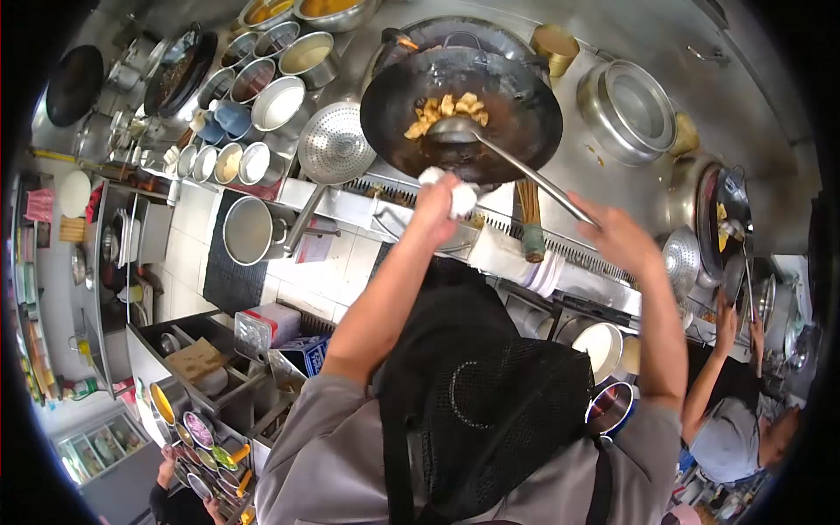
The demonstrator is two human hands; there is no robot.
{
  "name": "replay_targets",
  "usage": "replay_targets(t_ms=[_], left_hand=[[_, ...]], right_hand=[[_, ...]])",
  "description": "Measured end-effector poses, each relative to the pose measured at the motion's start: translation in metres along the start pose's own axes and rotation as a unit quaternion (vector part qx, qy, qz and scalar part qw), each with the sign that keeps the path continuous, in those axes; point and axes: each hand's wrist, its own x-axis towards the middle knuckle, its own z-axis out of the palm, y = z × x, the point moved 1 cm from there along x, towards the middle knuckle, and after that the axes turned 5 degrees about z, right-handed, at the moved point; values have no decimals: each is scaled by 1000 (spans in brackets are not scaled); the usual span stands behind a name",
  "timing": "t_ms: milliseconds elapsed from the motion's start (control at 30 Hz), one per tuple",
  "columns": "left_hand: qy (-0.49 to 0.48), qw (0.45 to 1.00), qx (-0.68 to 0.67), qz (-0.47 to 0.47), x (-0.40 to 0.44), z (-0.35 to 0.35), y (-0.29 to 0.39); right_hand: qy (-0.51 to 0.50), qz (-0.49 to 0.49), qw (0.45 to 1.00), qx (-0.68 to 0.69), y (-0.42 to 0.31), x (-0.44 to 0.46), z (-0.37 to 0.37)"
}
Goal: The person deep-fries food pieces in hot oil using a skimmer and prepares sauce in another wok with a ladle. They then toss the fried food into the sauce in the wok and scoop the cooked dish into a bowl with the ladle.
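A dark wok (525, 140) is tipped toward me over the stove, with browned chunks of food (448, 107) lying on its inner wall. At its near rim, my left hand (436, 213) is closed round a bunched white cloth (464, 199); the cloth hides the part of the rim beneath it. My right hand (615, 236) grips the end of a long-handled metal ladle (538, 178). The ladle's bowl is inside the wok, touching or just beside the food.
A perforated strainer (336, 144) rests left of the wok, beside several metal seasoning pots (278, 103). A bamboo brush (532, 223) stands near the front edge. Stacked steel basins (626, 112) sit to the right. Another person (735, 429) works at a wok further right.
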Motion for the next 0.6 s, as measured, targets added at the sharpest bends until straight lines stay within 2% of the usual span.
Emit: replay_targets(t_ms=[33, 67, 133, 167, 233, 267, 300, 333, 367, 400, 433, 467, 500, 567, 600], left_hand=[[-7, 1000, -10, -4, -2, -5, -13], [-9, 999, -13, 37, -18, -13, -29], [-70, 997, 6, 41, -19, -73, -72], [-56, 997, 41, -12, -31, -94, -74], [-17, 999, 15, 45, -55, -76, -58], [-4, 998, 44, 40, -52, -64, -47], [14, 997, 73, 26, -50, -52, -34], [5, 999, 38, 2, -47, -32, -10], [11, 1000, 11, -10, -34, -21, 7], [-6, 999, 29, -32, -21, -27, 15], [-21, 997, 45, -56, -13, -38, 13], [-42, 998, -29, -47, -16, -60, -16], [-7, 999, -27, -39, -40, -58, -18], [-17, 998, 34, 46, -67, -39, -7], [-35, 999, 27, -17, -52, -47, -2]], right_hand=[[90, -56, 994, 16, 8, 18, 17], [96, -56, 994, 14, 10, 26, 31], [104, 55, 993, 0, 7, 20, 59], [109, 56, 992, 2, 10, 8, 65], [141, -51, 986, 71, 16, -14, 68], [139, -49, 986, 73, 15, -15, 60], [93, -49, 988, 115, 12, -22, 51], [48, -48, 985, 156, 8, -30, 40], [48, -47, 985, 156, -1, -31, 22], [-2, 9, 989, 145, -10, -34, 6], [-55, 66, 987, 133, -15, -38, -1], [-52, 37, 988, 140, -8, -45, -6], [-109, 94, 986, 90, -14, -56, -25], [-138, 50, 988, 56, -9, -74, -43], [-151, 53, 986, 56, -11, -72, -39]])
